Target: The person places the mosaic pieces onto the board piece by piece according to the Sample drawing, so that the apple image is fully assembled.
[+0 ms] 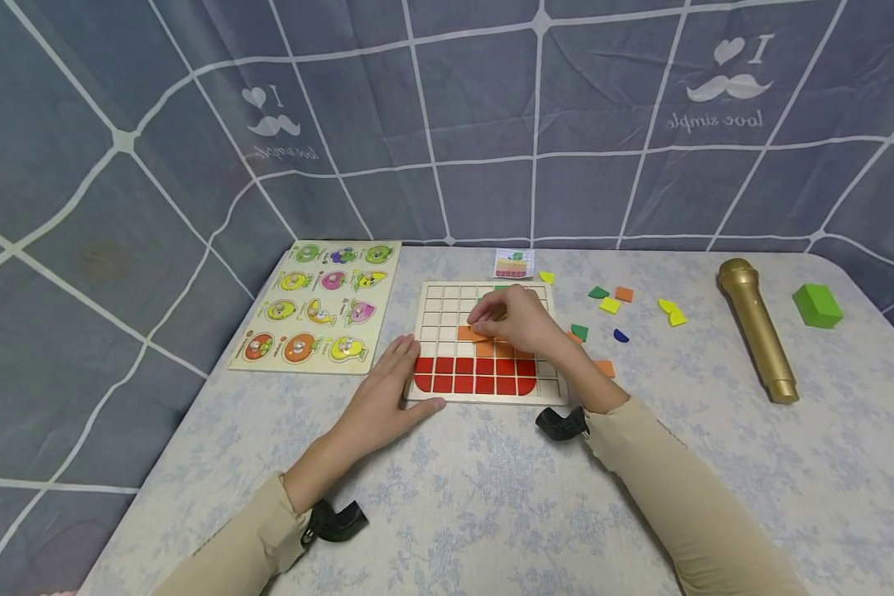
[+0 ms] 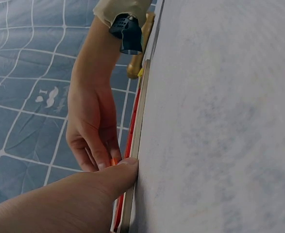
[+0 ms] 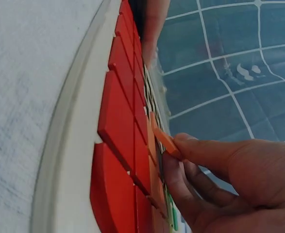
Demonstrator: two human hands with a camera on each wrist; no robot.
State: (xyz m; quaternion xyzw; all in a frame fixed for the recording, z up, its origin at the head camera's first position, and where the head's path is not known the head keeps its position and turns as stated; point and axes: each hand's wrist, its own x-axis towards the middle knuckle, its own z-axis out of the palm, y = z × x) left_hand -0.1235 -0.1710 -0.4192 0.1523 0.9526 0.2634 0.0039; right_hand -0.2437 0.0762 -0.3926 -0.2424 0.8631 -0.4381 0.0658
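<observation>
A wooden grid board lies flat on the table. Two rows of red tiles fill most of its near side, and orange tiles sit just beyond them. My left hand rests against the board's left edge with fingers extended; in the left wrist view its thumb touches the near edge. Over the middle of the grid, my right hand pinches an orange tile between thumb and fingertips. That tile is tilted, its far end close to the seated orange ones. Part of the grid is hidden under the right hand.
Loose yellow, green, orange and blue pieces lie right of the board. Farther right are a gold microphone and a green block. A fruit puzzle board lies left; a small picture card lies behind.
</observation>
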